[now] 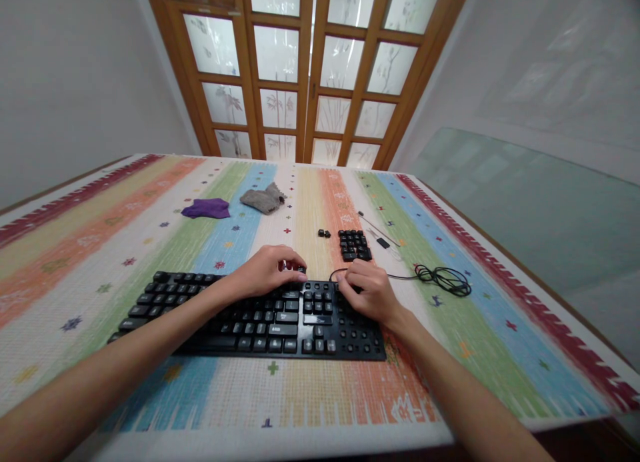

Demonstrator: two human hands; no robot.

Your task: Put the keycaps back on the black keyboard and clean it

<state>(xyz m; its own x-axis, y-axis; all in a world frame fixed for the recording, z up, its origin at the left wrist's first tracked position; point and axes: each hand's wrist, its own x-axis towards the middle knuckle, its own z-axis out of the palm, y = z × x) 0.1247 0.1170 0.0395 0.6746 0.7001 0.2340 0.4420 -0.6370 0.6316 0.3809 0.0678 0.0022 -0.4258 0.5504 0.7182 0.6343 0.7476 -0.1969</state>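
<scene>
In the head view, a black keyboard (270,322) lies across a striped tablecloth (240,399), near the edge closest to the person. Most of it carries its caps, but the number pad (353,334) at its right end shows bare key posts in rows. The left hand (275,270) rests at the keyboard's far edge, fingers curled toward the thumb; a small dark piece (301,270) shows by the fingertips — whether they grip it, I cannot tell. The right hand (369,289) bends over the upper part of the number pad, its thumb and fingers drawn close together; what lies between them is hidden. The two hands are apart, with part of the keyboard between them.

Just beyond the right hand sits a block of loose keycaps (354,245) in close rows, and a few small black caps (324,233) lie to its left. To its right are a thin rod (379,228) and a small black piece (383,243), with a coiled cable (423,274) nearer the person. Farther left lie a purple cloth (207,208) and a grey cloth (261,201) — both crumpled.
</scene>
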